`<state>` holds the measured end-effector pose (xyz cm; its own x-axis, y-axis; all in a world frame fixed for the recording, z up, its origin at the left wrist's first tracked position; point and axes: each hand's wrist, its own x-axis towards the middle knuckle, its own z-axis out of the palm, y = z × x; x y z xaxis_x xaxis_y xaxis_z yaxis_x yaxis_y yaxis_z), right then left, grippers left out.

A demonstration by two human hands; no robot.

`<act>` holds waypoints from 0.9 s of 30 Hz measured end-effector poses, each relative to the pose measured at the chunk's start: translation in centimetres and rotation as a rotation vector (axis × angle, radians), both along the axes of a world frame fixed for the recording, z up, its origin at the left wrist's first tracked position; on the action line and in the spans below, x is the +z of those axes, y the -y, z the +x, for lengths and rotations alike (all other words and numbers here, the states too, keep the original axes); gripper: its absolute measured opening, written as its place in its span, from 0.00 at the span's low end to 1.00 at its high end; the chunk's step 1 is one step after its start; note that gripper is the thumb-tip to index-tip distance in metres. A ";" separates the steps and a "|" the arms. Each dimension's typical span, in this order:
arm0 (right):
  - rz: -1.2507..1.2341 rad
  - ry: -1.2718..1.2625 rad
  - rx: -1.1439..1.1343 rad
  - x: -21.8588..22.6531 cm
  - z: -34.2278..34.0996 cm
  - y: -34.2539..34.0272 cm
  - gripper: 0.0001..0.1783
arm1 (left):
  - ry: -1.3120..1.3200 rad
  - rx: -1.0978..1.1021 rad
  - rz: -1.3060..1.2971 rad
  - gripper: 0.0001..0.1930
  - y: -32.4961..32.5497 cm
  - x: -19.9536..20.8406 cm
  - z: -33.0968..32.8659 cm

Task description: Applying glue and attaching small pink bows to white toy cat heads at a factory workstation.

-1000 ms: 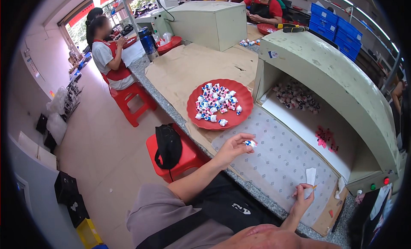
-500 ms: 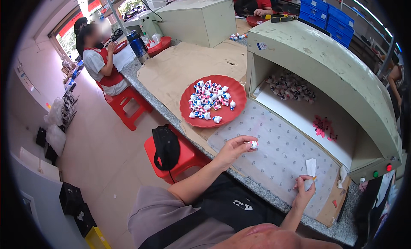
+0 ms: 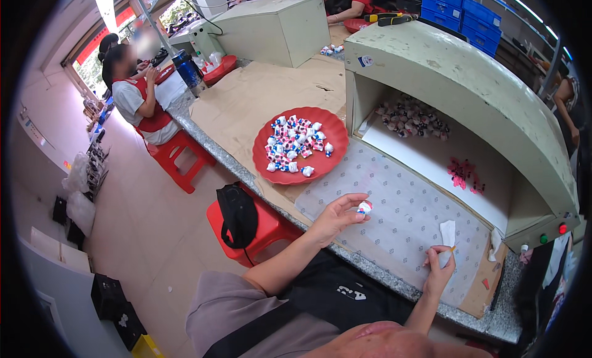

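Observation:
Between the thumb and fingers of my left hand (image 3: 339,219) is a small white figurine (image 3: 365,207) with touches of red and blue, held above the patterned white paper (image 3: 388,216). My right hand (image 3: 438,267) is closed on a thin yellow stick-like tool (image 3: 453,249), mostly hidden by the fingers, so its kind is unclear. A strip of white tissue (image 3: 448,231) shows just beyond these fingers. To the left of the paper, a red scalloped plate (image 3: 333,164) carries many similar white, pink and blue figurines (image 3: 295,139).
A pale green arched cabinet (image 3: 456,68) stands open on the right, with pale figurines (image 3: 414,116) and pink pieces (image 3: 462,173) inside. A black bag (image 3: 239,213) rests on a red stool (image 3: 216,225) beside the stone-edged table. People sit at the far tables.
The figurine in my left hand has turned, and more of it shows beyond the fingertips. My right hand keeps nearly the same place. The whole view has shifted slightly.

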<state>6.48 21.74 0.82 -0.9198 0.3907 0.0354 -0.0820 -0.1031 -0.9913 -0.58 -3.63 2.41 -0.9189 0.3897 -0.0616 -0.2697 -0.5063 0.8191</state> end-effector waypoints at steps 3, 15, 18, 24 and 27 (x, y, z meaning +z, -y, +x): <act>-0.003 -0.004 0.005 0.0 -0.1 0.0 0.04 | -0.022 0.001 0.005 0.24 -0.4 0.0 -0.1; 0.003 0.020 0.016 -0.2 -0.1 -0.3 0.03 | -0.005 -0.139 0.016 0.22 -3.7 0.5 -1.3; 0.003 0.028 0.011 -0.2 -0.2 -0.3 0.03 | -0.003 -0.197 0.019 0.21 -5.1 0.2 -1.8; 0.003 0.041 0.005 -0.1 -0.1 -0.1 0.03 | 0.027 -0.240 0.002 0.21 -6.5 -0.7 -2.1; 0.002 0.043 0.007 0.0 -0.2 0.0 0.03 | 0.046 -0.235 -0.006 0.21 -6.3 -1.5 -2.2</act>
